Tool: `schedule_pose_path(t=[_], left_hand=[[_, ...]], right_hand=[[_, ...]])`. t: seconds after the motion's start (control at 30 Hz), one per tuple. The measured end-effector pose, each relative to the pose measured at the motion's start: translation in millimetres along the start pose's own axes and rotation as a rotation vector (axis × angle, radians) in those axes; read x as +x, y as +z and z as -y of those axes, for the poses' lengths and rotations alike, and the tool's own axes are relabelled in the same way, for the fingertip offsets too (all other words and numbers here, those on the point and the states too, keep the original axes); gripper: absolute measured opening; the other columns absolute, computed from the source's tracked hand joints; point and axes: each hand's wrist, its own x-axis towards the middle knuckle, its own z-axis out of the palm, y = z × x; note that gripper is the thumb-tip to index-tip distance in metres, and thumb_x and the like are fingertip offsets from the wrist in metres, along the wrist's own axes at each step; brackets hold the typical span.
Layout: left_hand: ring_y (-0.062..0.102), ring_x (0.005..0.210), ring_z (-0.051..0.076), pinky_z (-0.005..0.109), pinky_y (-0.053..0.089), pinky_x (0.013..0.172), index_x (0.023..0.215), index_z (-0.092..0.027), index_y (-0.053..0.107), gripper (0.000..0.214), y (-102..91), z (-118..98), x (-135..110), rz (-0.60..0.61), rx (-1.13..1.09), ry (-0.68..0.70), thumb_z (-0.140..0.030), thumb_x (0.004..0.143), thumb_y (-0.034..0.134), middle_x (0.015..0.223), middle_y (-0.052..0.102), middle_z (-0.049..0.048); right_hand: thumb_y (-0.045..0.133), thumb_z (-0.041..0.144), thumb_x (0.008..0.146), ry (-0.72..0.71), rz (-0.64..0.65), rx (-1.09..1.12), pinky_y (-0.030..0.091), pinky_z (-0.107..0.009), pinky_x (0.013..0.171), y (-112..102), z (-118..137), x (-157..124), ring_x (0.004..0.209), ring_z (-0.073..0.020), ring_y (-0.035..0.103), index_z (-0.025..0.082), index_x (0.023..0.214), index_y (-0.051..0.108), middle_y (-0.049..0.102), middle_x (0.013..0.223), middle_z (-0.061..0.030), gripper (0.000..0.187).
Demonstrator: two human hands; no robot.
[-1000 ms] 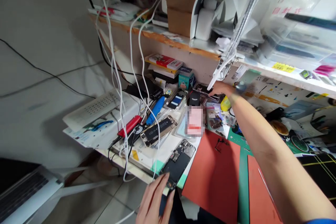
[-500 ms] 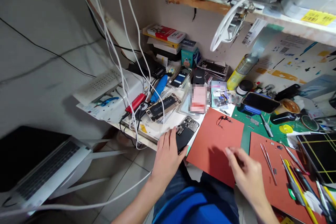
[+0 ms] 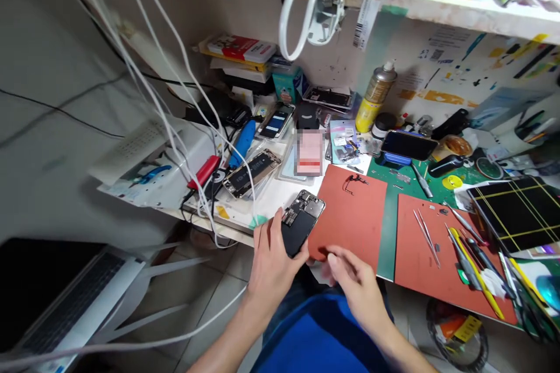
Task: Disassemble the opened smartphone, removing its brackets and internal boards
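Note:
My left hand [image 3: 272,263] grips the lower end of an opened phone body [image 3: 301,221], its black battery and circuit board facing up, at the bench's front edge. My right hand [image 3: 354,280] hovers close beside it with fingers loosely spread, holding nothing, at the front edge of a red mat [image 3: 352,215]. A small black flex part [image 3: 353,182] lies on that mat's far end.
A second red mat [image 3: 437,256] holds tweezers [image 3: 425,228] and several tools. Behind lie another opened phone [image 3: 250,172], a yellow spray can [image 3: 376,97], a dark phone [image 3: 409,144], white cables [image 3: 175,99] hanging at left, and a laptop [image 3: 65,303] at lower left.
My right hand came back from the far shelf area to the front edge beside the phone. My left hand shifted up along the phone body. The camera tilted down and right.

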Motion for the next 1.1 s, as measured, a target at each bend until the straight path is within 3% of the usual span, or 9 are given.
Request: schedule_pose_path(t=[0.1,0.2,0.27,0.33,0.47,0.57,0.7,0.97,1.1], left_hand=[[0.057,0.128,0.038,0.061,0.053,0.106,0.165,-0.020,0.026,0.090,3.5,-26,-21,0.027,-0.064,0.035,-0.034,0.091,0.074,0.140,0.057,0.0198],[0.056,0.131,0.039,0.062,0.052,0.108,0.167,-0.021,0.025,0.090,9.5,-44,-38,0.068,-0.152,0.044,-0.037,0.093,0.074,0.143,0.057,0.0207],[0.058,0.132,0.038,0.061,0.052,0.109,0.167,-0.022,0.027,0.093,11.6,-48,-42,0.157,-0.305,-0.019,-0.044,0.092,0.077,0.144,0.057,0.0202],[0.059,0.135,0.035,0.057,0.051,0.112,0.166,-0.024,0.032,0.089,12.7,-48,-39,0.298,-0.581,-0.175,-0.054,0.093,0.074,0.148,0.057,0.0194],[0.062,0.137,0.032,0.052,0.048,0.116,0.155,-0.018,0.052,0.074,18.3,-51,-22,0.571,-1.252,-0.689,-0.068,0.101,0.051,0.146,0.064,0.0200],[0.060,0.139,0.033,0.052,0.045,0.120,0.144,-0.015,0.064,0.064,25.5,-60,-15,0.674,-1.510,-0.922,-0.062,0.100,0.060,0.143,0.069,0.0176],[0.058,0.141,0.032,0.050,0.042,0.123,0.129,-0.017,0.075,0.046,32.4,-70,-17,0.676,-1.602,-0.943,-0.049,0.095,0.073,0.139,0.072,0.0119],[0.060,0.139,0.033,0.051,0.045,0.121,0.132,-0.017,0.073,0.052,40.6,-77,-19,0.731,-1.629,-0.979,-0.054,0.095,0.072,0.140,0.072,0.0124],[0.064,0.135,0.031,0.048,0.051,0.116,0.145,-0.020,0.064,0.059,40.3,-63,-25,0.674,-1.412,-0.817,-0.054,0.098,0.068,0.146,0.068,0.0144]], right_hand=[[0.079,0.062,0.088,-0.013,0.037,0.267,0.057,-0.041,0.097,13,7,13,0.104,-0.0265,0.071,0.027,0.121,0.077,0.078,0.110,-0.0078,0.048],[0.080,0.059,0.088,-0.029,0.005,0.375,0.058,-0.040,0.091,4,4,13,0.101,-0.0270,0.072,0.025,0.111,0.079,0.079,0.106,-0.0077,0.041],[0.080,0.057,0.089,-0.025,-0.012,0.378,0.058,-0.039,0.085,-13,0,8,0.095,-0.0264,0.073,0.024,0.109,0.079,0.079,0.098,-0.0070,0.038],[0.079,0.054,0.091,-0.011,-0.005,0.363,0.057,-0.038,0.083,-32,-1,1,0.091,-0.0256,0.073,0.023,0.112,0.078,0.079,0.094,-0.0064,0.038],[0.078,0.054,0.092,-0.002,0.032,0.314,0.056,-0.039,0.089,-59,5,-6,0.094,-0.0254,0.073,0.023,0.118,0.078,0.080,0.100,-0.0072,0.040],[0.078,0.055,0.092,-0.003,0.046,0.285,0.055,-0.040,0.091,-67,9,-6,0.094,-0.0252,0.072,0.023,0.117,0.079,0.080,0.101,-0.0070,0.041],[0.076,0.055,0.094,-0.008,0.052,0.271,0.055,-0.039,0.090,-71,7,-4,0.093,-0.0247,0.072,0.024,0.117,0.079,0.080,0.102,-0.0064,0.039],[0.075,0.056,0.094,0.004,0.063,0.276,0.055,-0.038,0.086,-77,4,-2,0.092,-0.0250,0.072,0.024,0.119,0.078,0.079,0.098,-0.0063,0.041],[0.077,0.059,0.091,0.027,0.032,0.258,0.054,-0.037,0.082,-83,10,5,0.084,-0.0232,0.069,0.021,0.111,0.078,0.077,0.092,-0.0057,0.043]])
